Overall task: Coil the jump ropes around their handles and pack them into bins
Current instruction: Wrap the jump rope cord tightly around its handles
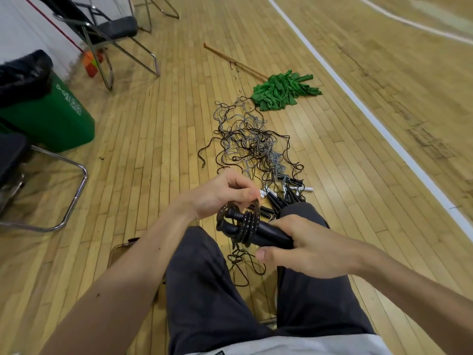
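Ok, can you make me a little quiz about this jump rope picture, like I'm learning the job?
1. True or false: the green mop lies on the floor beyond the tangled ropes.
2. Fill in: the left hand pinches a loop of the speckled black ____.
3. Which of the hands grips the handles? A. left hand B. right hand C. neither

Key: 1 true. 2 rope. 3 B.
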Demonstrator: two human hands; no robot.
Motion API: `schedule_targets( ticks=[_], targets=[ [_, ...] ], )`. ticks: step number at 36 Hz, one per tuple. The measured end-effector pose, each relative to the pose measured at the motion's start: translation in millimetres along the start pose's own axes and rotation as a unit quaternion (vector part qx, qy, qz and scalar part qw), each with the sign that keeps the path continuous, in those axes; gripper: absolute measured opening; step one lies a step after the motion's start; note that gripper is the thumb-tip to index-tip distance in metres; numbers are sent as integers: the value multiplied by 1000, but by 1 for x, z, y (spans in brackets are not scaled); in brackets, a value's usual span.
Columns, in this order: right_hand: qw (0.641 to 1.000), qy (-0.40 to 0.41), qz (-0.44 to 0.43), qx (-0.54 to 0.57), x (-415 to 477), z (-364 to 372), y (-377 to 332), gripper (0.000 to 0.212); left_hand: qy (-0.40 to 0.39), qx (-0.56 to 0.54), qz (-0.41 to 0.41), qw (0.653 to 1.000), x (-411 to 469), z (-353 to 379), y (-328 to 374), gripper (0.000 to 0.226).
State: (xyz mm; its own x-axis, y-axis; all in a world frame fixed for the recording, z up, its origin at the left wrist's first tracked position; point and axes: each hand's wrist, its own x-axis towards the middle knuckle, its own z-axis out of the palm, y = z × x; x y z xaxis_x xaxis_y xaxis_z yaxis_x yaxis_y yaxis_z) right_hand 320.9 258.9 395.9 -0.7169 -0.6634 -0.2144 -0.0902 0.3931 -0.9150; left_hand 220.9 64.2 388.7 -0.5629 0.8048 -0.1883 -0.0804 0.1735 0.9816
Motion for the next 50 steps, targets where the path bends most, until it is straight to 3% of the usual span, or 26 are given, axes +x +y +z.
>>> schedule_targets(
  ticks=[2, 4, 9, 11, 13, 16, 19, 21, 22, 23, 30, 34, 37, 43, 50],
  targets=[
    [1000, 3, -10, 9, 0, 0, -2, 33, -4, -40, -6, 999, 1, 2, -8, 74],
    [1000, 12, -15, 17, 0, -2, -2, 33, -3, -66, -13, 998, 2, 6, -12, 76],
    [998, 36, -18, 46, -1, -5, -1, 28, 52, -70, -44, 995, -3, 19, -10, 38],
    [995, 50, -26, 78, 0, -8, -1, 28, 104, -10, -55, 993, -8, 21, -9, 40],
    [990, 71, -38, 117, 1, -13, -1, 27, 141, 17, -68, 988, -10, 23, -9, 18],
    [984, 104, -39, 137, 4, -21, -1, 28, 159, 33, -56, 985, -9, 33, -1, 34],
    [981, 134, -30, 136, 8, -26, 3, 39, 218, 60, -30, 974, 1, 42, 3, 35],
    [980, 146, -37, 130, 9, -26, 1, 17, 241, 51, -7, 969, -1, 43, 0, 34],
    [980, 150, -41, 126, 10, -27, 1, 20, 247, 37, -5, 968, -1, 44, -1, 37],
    [979, 154, -37, 127, 11, -27, 1, 26, 250, 23, -6, 968, 0, 46, -1, 42],
    [966, 212, 10, 145, 14, -29, 9, 16, 223, -151, -35, 962, -2, 59, -8, 56],
    [955, 209, 37, 208, 16, -30, 14, 9, 211, -149, -42, 965, -3, 60, -17, 42],
    [958, 230, 31, 170, 20, -28, 21, 3, 196, -117, -63, 972, -4, 60, -20, 36],
    [956, 286, 44, 56, 28, -34, 46, 14, 194, -30, -89, 977, -4, 66, -26, 27],
    [951, 281, 84, -94, 33, -36, 59, 17, 243, 106, -105, 959, -6, 53, -31, 29]
  ],
)
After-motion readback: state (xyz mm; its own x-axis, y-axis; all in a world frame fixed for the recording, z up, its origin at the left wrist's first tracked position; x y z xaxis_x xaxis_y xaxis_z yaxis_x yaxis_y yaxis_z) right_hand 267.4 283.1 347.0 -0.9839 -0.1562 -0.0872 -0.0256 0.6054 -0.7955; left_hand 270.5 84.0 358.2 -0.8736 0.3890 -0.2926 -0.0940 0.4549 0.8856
